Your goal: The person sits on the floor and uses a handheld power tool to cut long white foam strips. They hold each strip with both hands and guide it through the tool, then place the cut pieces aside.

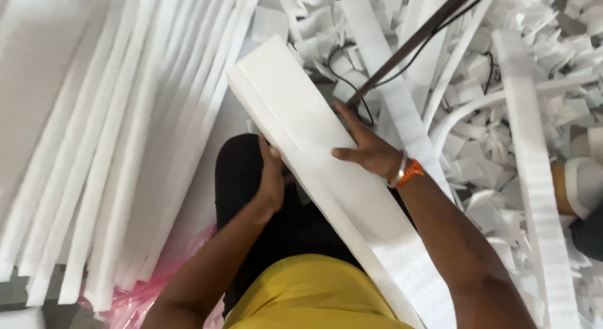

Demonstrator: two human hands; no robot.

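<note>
foam plank: a long white foam plank (pixel 314 153) runs slantwise from the upper middle of the view down to the lower right, passing over the person's lap. It looks like two or more layers stacked, with a seam line along its upper end.

left hand: the left hand (pixel 271 172) is on the plank's left edge, about midway along its length, fingers curled around and under that edge, gripping it. The fingertips are hidden beneath the foam.

right hand: the right hand (pixel 367 150) lies on the plank's top face and right edge, opposite the left hand, fingers spread and pressed flat against the foam, thumb pointing toward the left. It steadies the plank rather than closing round it. A metal bangle (pixel 399 170) and an orange band (pixel 413 172) sit at the wrist.

stacked strips: a fan of long white foam strips (pixel 107 147) lies to the left, well apart from the hands, over a pink plastic sheet (pixel 144 291).

offcuts: small white foam scraps (pixel 502 134) cover the floor to the right and above, with another long foam bar (pixel 534 178) lying among them.

dark rod and cable: a dark rod (pixel 408 43) slants down to just beside the right hand's fingers; a thin black cable (pixel 339 59) loops near it.

cut off or unclear: the plank's lower end leaves the picture at the bottom edge. Where the rod ends is hidden behind the plank and fingers.
</note>
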